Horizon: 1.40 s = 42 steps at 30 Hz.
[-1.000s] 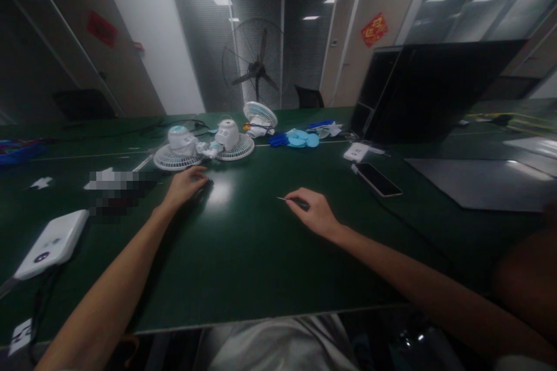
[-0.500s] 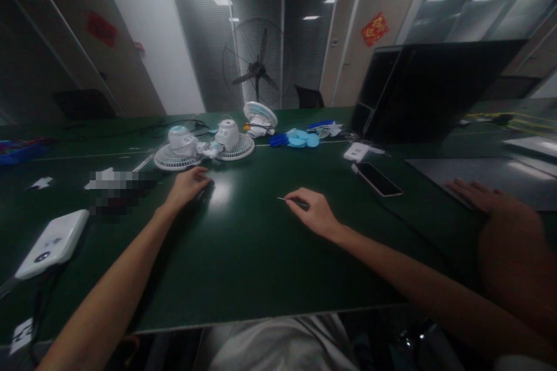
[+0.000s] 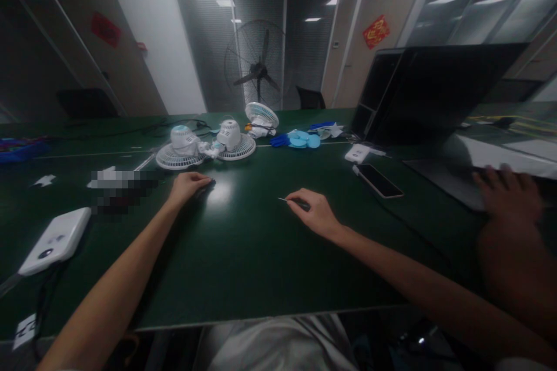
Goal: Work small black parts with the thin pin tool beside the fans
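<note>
My left hand (image 3: 188, 186) rests low over the green table (image 3: 243, 266), its thumb and fingers pinched together at a small dark object (image 3: 212, 183) too unclear to name. Behind it lie two white fans face down, the left fan (image 3: 180, 156) being the nearest thing. To the right, my right hand (image 3: 314, 211) is closed around a thin tool with a slim pale metal tip (image 3: 282, 199) pointing left. Its dark body is mostly hidden in my fingers. A gap of bare tabletop separates my two hands.
Another person's hand (image 3: 509, 194) lies at the right, by a grey mat (image 3: 439, 177) and white sheets. A smartphone (image 3: 378, 180), a white device (image 3: 357, 153), a large monitor (image 3: 435, 93) and blue discs (image 3: 303, 139) stand around. At left is a white power bank-like box (image 3: 56, 240).
My left fingers have closed together at the small dark object. My right hand stays almost still. The other person's hand has shifted right, and a white sheet now shows beside it.
</note>
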### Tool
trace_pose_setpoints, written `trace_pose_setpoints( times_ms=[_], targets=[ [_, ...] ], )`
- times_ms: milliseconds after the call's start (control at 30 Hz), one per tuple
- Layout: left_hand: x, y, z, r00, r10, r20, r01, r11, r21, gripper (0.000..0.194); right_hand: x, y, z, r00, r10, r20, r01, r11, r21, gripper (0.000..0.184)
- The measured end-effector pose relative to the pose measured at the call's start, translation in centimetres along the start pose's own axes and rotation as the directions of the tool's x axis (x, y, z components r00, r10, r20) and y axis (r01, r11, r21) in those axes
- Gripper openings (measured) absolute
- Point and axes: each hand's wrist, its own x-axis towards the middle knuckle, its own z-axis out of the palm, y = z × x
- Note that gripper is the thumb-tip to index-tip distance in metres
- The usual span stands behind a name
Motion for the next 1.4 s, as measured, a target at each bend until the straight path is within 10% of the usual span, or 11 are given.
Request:
trace_pose_setpoints(
  times_ms=[400,633,867,1400],
  targets=[
    [-1.5,3.3,1.8,0.917,0.361,0.17,-0.395,0.881,0.26,0.028,0.0,0.0,0.0,0.999,-0.024,0.032,0.024,1.0,-0.005,0.018],
    [-5.3,8.4,4.7,0.684,0.569,0.456,-0.635,0.772,-0.012,0.031,-0.1,0.1,0.1,0.987,-0.081,0.137,0.084,0.996,-0.019,0.017],
    [-9.3,12.5,7.5,0.495,0.716,0.493,-0.751,0.637,-0.171,0.018,-0.2,-0.2,0.0,0.983,-0.082,0.161,0.093,0.994,-0.061,0.016],
    [-10.5,13.1,8.3,0.665,0.575,0.476,-0.51,0.816,-0.272,0.018,-0.2,-0.1,0.0,0.978,-0.1,0.185,0.115,0.99,-0.077,0.017]
  ],
)
